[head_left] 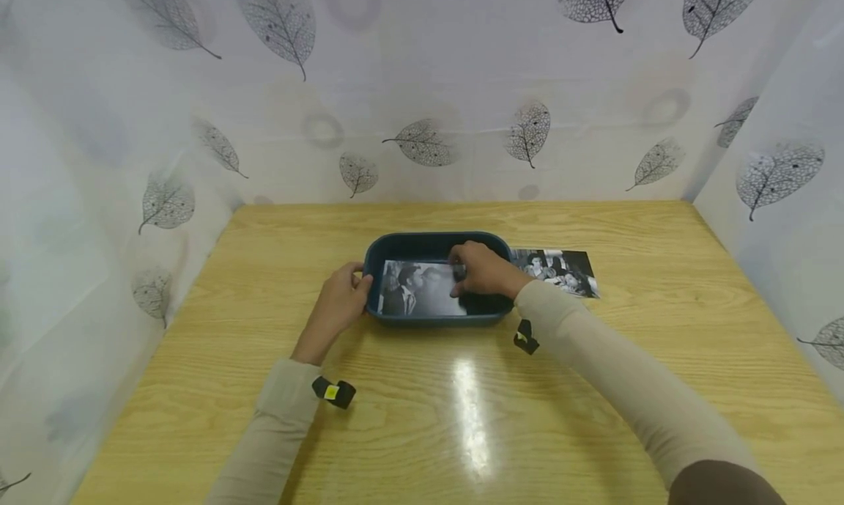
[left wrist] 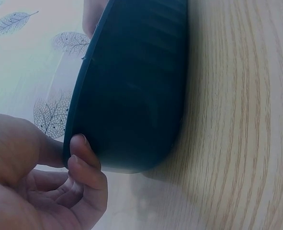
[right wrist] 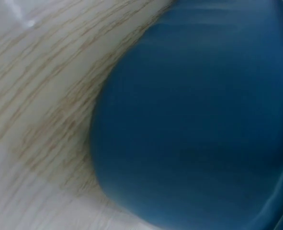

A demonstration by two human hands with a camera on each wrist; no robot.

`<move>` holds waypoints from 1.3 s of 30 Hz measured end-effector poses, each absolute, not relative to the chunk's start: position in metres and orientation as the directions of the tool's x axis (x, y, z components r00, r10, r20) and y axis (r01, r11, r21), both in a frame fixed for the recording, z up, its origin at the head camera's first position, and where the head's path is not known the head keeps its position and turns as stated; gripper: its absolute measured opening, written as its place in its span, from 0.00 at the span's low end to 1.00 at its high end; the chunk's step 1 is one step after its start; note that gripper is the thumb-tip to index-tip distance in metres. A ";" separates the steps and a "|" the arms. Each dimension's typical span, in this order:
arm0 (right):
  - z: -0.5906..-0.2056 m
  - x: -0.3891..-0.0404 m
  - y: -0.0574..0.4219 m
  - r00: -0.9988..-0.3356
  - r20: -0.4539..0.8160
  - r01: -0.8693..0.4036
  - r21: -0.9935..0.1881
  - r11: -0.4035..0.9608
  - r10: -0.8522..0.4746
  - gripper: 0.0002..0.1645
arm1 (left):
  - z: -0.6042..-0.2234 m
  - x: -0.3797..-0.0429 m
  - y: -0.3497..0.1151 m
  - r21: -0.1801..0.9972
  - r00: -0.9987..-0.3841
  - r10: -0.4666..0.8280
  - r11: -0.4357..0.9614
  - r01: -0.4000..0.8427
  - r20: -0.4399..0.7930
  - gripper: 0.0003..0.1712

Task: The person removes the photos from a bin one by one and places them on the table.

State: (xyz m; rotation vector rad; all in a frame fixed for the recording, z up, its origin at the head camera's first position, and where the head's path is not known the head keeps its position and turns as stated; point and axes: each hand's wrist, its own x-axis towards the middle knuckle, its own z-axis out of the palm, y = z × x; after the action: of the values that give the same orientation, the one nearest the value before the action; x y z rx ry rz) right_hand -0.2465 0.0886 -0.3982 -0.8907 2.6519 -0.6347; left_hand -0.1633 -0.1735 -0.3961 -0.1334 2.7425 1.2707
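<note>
Noted in head view: blue tray (head_left: 435,321) upright on wood-grain table (head_left: 395,432), with black-and-white photo (head_left: 425,292) inside, toward left end, picture side up. Found there too, and in neither wrist view: 2nd photo (head_left: 568,272), lying on table just beside tray's right end, partly covered by tray and right forearm. Gripping tray at its left end: left hand (head_left: 341,300). Detailed better in left wrist view: thumb behind rim, fingers (left wrist: 86,175) curled against outer wall, with ribbing on tray's long side. Reaching into tray from right, over its right end: right hand (head_left: 491,267), with curved fingers and thumb at right edge of 1st photo. Cannot tell, at such small scale, whether pinching that edge or only touching it. No help from right wrist view: showing only smooth outer wall of tray and table grain beneath. Visible behind table in head view: white leaf-printed cloth (head_left: 461,65); at each sleeve cuff, 1 black band (head_left: 334,393) with yellow mark.
</note>
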 end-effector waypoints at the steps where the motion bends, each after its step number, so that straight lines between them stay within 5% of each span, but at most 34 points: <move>1: -0.398 -0.247 0.089 -0.775 -0.117 -0.497 -0.493 0.714 -0.621 0.34 | -0.396 -0.164 -0.173 0.753 -0.989 -0.032 0.645 -0.131 -0.144 0.25; 13: -0.395 -0.248 0.090 -0.797 -0.124 -0.452 -0.528 0.719 -0.592 0.36 | -0.396 -0.163 -0.174 0.755 -0.990 -0.024 0.645 -0.122 -0.139 0.25; 20: -0.395 -0.250 0.092 -0.799 -0.080 -0.454 -0.569 0.685 -0.595 0.28 | -0.395 -0.162 -0.173 0.753 -0.990 -0.031 0.646 -0.126 -0.139 0.25; 39: -0.382 -0.250 0.099 -0.858 -0.116 -0.181 -0.844 0.506 -0.501 0.24 | -0.396 -0.162 -0.173 0.745 -0.991 -0.030 0.657 -0.116 -0.129 0.25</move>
State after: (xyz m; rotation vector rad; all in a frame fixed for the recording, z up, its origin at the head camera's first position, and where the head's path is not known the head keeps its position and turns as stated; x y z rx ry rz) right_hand -0.2501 0.0988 -0.3823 -0.5678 2.4065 -1.2886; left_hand -0.1617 -0.1730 -0.3963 -0.1226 2.7634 1.2529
